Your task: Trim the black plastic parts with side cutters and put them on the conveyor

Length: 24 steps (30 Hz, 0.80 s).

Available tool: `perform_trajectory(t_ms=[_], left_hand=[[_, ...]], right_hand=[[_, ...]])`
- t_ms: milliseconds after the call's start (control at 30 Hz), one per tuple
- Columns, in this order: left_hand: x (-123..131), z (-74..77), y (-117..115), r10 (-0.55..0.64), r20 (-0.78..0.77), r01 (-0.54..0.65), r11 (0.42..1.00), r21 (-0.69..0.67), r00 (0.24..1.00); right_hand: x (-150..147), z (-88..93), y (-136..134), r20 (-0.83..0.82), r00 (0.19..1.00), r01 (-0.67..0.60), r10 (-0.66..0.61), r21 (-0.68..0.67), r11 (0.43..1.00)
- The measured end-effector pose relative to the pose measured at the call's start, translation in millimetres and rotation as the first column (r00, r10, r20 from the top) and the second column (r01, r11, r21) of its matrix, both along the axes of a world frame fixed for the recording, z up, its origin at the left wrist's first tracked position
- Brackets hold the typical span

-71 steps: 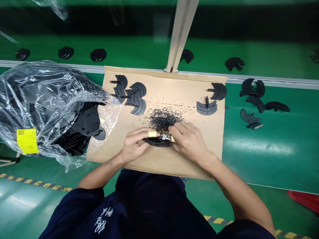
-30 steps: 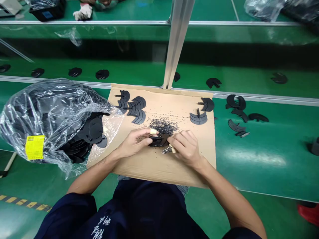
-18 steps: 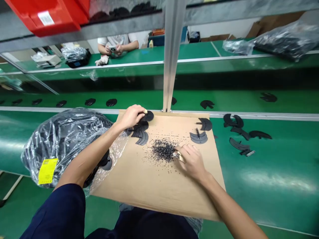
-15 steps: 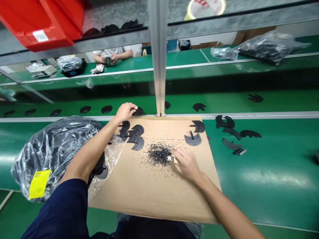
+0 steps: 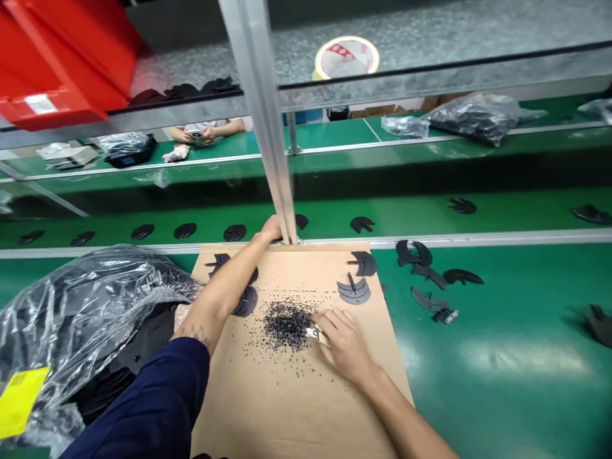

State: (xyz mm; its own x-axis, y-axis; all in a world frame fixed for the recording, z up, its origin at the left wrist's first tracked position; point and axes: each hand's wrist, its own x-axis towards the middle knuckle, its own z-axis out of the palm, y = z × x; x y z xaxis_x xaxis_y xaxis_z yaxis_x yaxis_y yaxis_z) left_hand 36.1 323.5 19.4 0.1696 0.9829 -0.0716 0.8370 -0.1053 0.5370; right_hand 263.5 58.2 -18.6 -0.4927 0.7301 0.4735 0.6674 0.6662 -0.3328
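Observation:
My left hand (image 5: 272, 227) reaches to the back edge of the cardboard, and the metal post (image 5: 273, 146) hides its fingers. The nearest black curved part (image 5: 234, 233) lies to its left on the far green strip; another black part (image 5: 301, 221) is just right of the post. My right hand (image 5: 345, 341) is closed around small nippers (image 5: 312, 333) with a shiny metal head and pale yellow handle. The tool's head touches the right side of a pile of tiny black bits (image 5: 285, 324) on the cardboard sheet (image 5: 287, 414).
A clear plastic bag (image 5: 119, 287) of black parts lies at left. Several black parts (image 5: 354, 290) rest on the cardboard and the green table (image 5: 502, 395). Overhead, a shelf carries a red bin (image 5: 71, 70) and a tape roll (image 5: 347, 58). Across the bench, a person's hands (image 5: 201, 132) hold a device.
My left hand has let go of a black part on the far strip and moved right, behind the post. The right hand stays by the pile with the nippers. The view has shifted.

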Motion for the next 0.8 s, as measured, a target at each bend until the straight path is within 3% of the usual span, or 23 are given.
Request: perform_trajectory(t_ms=[100, 200, 300, 367, 467, 533, 600, 700, 800], left_hand=[[-3, 7.2, -6, 0.08, -0.074, -0.082, 0.997, -0.014, 0.994], [-36, 35.0, -22, 0.142, -0.117, -0.138, 0.99, 0.043, 0.983], [-75, 64.4, -60, 0.148, -0.108, -0.137, 0.985, 0.107, 0.983], [-94, 74.3, -100, 0.116, -0.081, -0.106, 0.988, 0.116, 0.99], [-104, 70.9, -177, -0.022, -0.001, 0.022, 0.998, 0.066, 1.0], [-101, 60.7, -229, -0.286, 0.126, 0.282, 0.958, 0.049, 0.95], [-95, 49.2, -272, -0.389, 0.185, 0.388, 0.92, 0.043, 0.902], [-103, 37.2, -314, -0.354, 0.18, 0.357, 0.934, 0.02, 0.918], [-137, 34.5, -332, -0.208, 0.093, 0.205, 0.978, 0.037, 0.974]], right_hand=[[3, -1.1, 3, -0.019, 1.0, -0.018, 0.018, 0.021, 1.0], [6, -1.1, 9, -0.029, 0.999, -0.043, 0.044, 0.048, 0.998], [5, 3.3, 12, -0.067, 0.996, -0.06, 0.064, 0.066, 0.996], [-1, 8.9, 12, -0.119, 0.989, -0.081, 0.09, 0.079, 0.994], [-19, 18.9, 7, -0.158, 0.976, -0.136, 0.151, 0.1, 0.986], [-35, 25.2, -1, -0.156, 0.969, -0.178, 0.19, 0.084, 0.98], [-51, 30.7, -9, -0.151, 0.95, -0.27, 0.273, 0.041, 0.962], [-68, 37.5, -22, -0.189, 0.888, -0.436, 0.42, -0.05, 0.899], [-73, 42.4, -30, -0.292, 0.877, -0.441, 0.381, -0.177, 0.88]])
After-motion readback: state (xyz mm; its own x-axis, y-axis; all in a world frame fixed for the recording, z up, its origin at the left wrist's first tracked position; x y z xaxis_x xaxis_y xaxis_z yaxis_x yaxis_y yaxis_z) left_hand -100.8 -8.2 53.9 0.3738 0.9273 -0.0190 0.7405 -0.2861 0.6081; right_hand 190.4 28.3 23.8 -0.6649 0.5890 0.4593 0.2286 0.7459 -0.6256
